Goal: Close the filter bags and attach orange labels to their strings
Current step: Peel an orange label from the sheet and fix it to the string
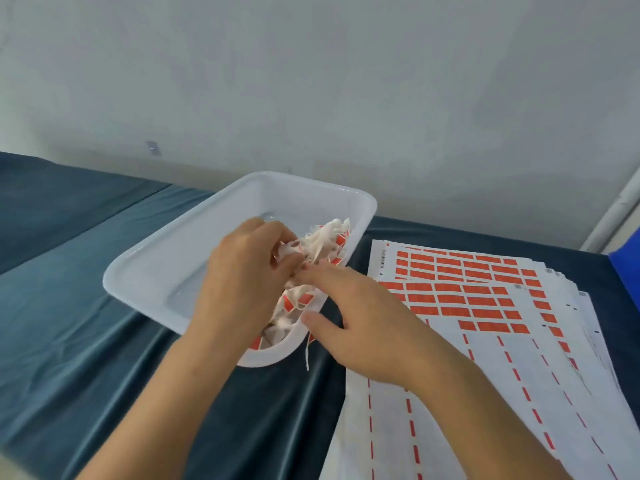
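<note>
A white plastic tray [156, 268] holds a heap of white filter bags [323, 242] with strings and orange labels. My left hand [244, 282] is over the tray's right side, its fingers curled into the heap and gripping some bags. My right hand [360, 317] reaches in from the right, its fingers extended and touching the bags beside my left fingertips, thumb near the tray's rim. A white string [307, 355] dangles over the tray's near edge. Sheets of orange labels [460, 289] lie to the right.
A dark blue cloth [86, 358] covers the table. The label sheets are stacked and fanned across the right side, partly stripped of labels. A pale wall rises behind the table. Something blue [627, 268] shows at the far right edge.
</note>
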A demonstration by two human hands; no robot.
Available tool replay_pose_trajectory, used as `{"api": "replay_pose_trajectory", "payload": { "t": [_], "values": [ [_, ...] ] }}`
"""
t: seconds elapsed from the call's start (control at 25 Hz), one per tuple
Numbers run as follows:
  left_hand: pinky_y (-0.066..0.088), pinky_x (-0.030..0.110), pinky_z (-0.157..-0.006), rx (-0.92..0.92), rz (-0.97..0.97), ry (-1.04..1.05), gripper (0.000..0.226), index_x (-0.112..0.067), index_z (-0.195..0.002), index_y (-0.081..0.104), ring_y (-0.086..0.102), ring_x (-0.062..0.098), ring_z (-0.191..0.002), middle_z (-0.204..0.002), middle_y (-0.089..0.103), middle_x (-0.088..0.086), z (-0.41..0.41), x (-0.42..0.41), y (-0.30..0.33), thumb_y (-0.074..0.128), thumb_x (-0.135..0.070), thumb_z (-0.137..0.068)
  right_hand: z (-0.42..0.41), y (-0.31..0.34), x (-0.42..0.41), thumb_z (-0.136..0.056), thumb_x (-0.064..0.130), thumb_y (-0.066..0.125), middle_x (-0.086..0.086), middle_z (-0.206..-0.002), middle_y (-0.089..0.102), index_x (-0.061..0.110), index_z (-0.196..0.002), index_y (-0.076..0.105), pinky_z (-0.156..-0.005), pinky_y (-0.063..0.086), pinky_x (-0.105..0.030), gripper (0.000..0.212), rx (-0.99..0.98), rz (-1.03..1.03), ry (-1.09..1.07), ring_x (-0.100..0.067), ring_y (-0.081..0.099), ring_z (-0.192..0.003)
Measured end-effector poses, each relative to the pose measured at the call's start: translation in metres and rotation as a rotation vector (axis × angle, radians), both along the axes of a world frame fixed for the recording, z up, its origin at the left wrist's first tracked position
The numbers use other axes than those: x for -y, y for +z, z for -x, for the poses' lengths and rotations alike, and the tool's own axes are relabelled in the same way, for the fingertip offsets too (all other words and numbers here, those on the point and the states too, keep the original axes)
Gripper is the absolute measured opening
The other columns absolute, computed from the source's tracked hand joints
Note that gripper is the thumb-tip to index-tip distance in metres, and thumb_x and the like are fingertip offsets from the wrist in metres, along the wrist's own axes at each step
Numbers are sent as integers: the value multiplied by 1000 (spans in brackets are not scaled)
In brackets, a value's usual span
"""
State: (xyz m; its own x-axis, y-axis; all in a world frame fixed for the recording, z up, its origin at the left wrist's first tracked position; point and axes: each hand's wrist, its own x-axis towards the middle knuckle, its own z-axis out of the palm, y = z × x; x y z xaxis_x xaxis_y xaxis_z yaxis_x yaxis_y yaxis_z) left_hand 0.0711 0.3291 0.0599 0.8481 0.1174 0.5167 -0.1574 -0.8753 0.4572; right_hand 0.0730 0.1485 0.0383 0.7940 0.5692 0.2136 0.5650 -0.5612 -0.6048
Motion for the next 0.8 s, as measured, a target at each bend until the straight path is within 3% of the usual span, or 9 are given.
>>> {"api": "replay_pose_trajectory", "payload": {
  "t": [0.08,0.16,0.32,0.48,0.56,0.68,0.8],
  "values": [
    [42,27,-66,-193,-66,16,13,-20,-107,72,58,15,-78,-93,59,-6,-7,2,-15,68,-23,-96,-8,-6,-10,-103,42,53,21,-150,50,44,-136,53,-123,24,-38,33,131,136,-20,-9,38,-145],
    [43,30,-66,-344,-86,-27,17,-20,-110,70,59,18,-83,-98,59,-4,-9,2,-28,59,-23,-98,-10,-13,-12,-106,41,47,18,-148,53,38,-133,59,-125,7,-33,30,194,174,-29,-10,35,-147],
    [47,30,-66,-275,-84,-59,18,-35,-113,67,59,10,-81,-94,58,-14,-2,-2,-23,59,-32,-97,-6,-16,-3,-103,39,53,23,-140,58,42,-129,59,-117,25,-27,26,237,103,-66,-3,46,-134],
    [50,41,-73,-109,-305,54,23,-25,-110,71,54,23,-93,-95,60,-4,4,13,-5,65,-39,-92,1,-5,14,-102,41,59,24,-146,56,44,-134,59,-108,22,-22,33,216,100,-156,-6,49,-139],
    [49,46,-72,0,-334,53,20,-19,-103,72,51,28,-93,-91,60,1,9,31,4,66,-34,-92,8,0,29,-102,44,57,23,-143,59,44,-133,60,-104,28,-16,32,192,103,-211,-5,55,-132],
    [48,48,-71,117,-305,-169,18,-15,-94,71,54,30,-89,-88,65,3,16,81,-2,55,-16,-84,25,3,61,-101,44,56,21,-128,66,42,-124,61,-85,32,-6,24,128,111,-339,-4,62,-108],
    [52,39,-76,-104,-183,-432,25,-26,-99,68,63,19,-90,-96,71,-7,21,143,-30,49,-17,-86,47,-6,102,-102,35,59,14,-124,68,38,-129,60,-89,46,-15,28,37,237,-502,-12,66,-102]
  ]
}}
